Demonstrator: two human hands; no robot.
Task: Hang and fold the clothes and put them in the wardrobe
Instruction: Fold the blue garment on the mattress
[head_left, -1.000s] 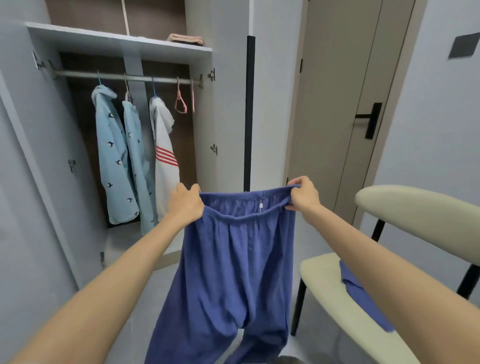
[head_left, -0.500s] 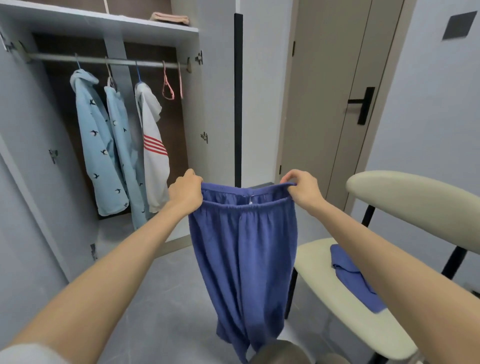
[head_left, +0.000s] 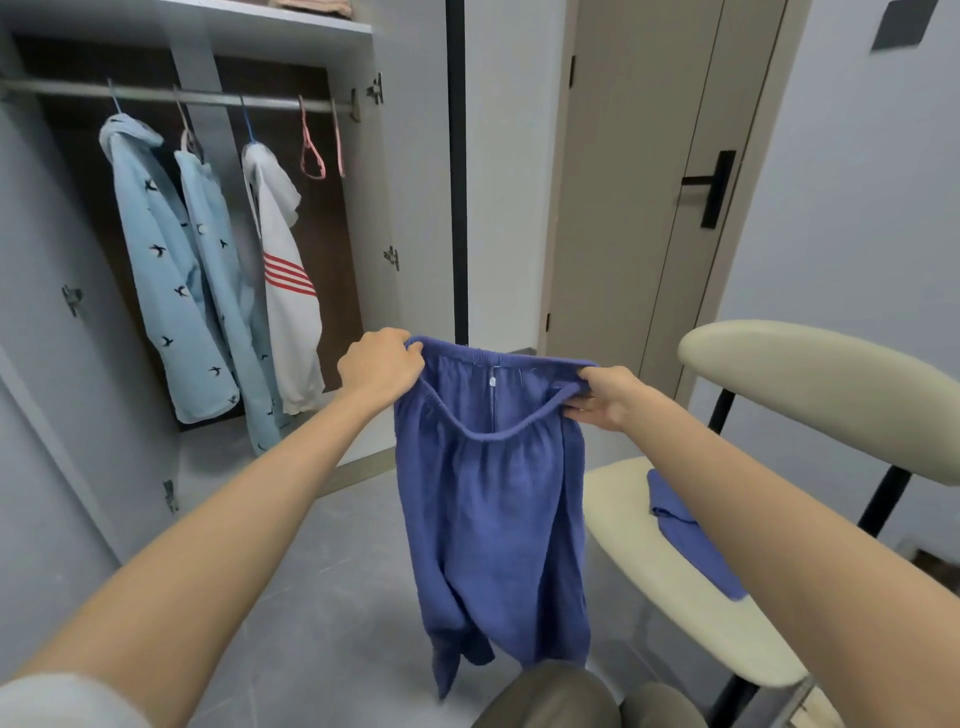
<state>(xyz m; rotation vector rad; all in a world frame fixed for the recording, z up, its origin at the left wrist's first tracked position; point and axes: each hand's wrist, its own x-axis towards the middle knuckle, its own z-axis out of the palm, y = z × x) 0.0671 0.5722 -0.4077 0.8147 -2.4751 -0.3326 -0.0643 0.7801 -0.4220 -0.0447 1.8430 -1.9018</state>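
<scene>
The open grey wardrobe (head_left: 384, 182) holds three hung garments (head_left: 171, 291) and two bare pink hangers (head_left: 311, 156). Between it and the cream padded chair (head_left: 810, 364) I hold up blue elastic-waisted trousers (head_left: 488, 509), my left hand (head_left: 379, 369) and right hand (head_left: 608, 397) each gripping the waistband (head_left: 483, 434), the legs hanging narrower than a second ago. Their one white tag (head_left: 493, 381) is unreadable.

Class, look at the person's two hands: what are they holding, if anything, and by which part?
Both hold the blue trousers by the elastic waistband: left hand grips one end, right hand the other.
</scene>
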